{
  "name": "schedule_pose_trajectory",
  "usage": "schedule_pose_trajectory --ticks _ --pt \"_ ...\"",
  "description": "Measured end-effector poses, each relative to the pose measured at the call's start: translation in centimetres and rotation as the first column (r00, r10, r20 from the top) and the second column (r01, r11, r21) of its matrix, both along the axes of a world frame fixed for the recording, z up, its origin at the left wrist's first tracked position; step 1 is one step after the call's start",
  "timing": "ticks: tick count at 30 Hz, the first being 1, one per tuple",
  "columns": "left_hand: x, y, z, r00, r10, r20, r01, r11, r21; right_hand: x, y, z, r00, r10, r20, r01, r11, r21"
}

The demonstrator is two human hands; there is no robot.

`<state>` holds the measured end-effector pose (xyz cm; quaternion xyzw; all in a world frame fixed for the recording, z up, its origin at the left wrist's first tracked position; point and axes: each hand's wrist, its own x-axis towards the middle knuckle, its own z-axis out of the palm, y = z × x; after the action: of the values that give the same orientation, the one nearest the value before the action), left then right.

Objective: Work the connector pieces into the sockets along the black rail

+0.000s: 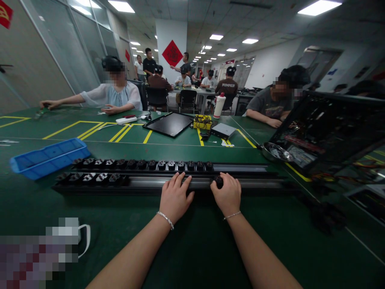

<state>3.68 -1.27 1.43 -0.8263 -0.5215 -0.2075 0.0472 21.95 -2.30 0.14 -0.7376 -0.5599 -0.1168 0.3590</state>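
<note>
Two long black channel rails, a near rail [147,182] and a far rail [240,167], lie side by side across the green table. Several black socket-like modules [102,177] sit in the left end of the near rail. A longer row of similar modules [161,165] fills much of the far rail. My left hand [174,197] rests on the near rail with its fingers spread. To its right, my right hand [228,196] pinches a small black socket module [219,182] at the near rail; its underside is hidden.
A blue bin [51,158] stands left of the rails. Beyond them lie a flat black panel [171,123], a yellow box [202,121] and a grey device [223,131]. To the right are a metal bowl [276,152] and an open black case [333,128]. Co-workers sit across the table.
</note>
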Motion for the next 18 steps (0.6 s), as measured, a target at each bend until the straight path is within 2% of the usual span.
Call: schedule_pose_trajectory --ticks 18 --pt "-0.05 0.13 -0.17 1.000 -0.005 -0.007 0.005 1.000 0.002 -0.14 -0.15 0.46 1.000 -0.010 0.001 0.010 1.000 -0.011"
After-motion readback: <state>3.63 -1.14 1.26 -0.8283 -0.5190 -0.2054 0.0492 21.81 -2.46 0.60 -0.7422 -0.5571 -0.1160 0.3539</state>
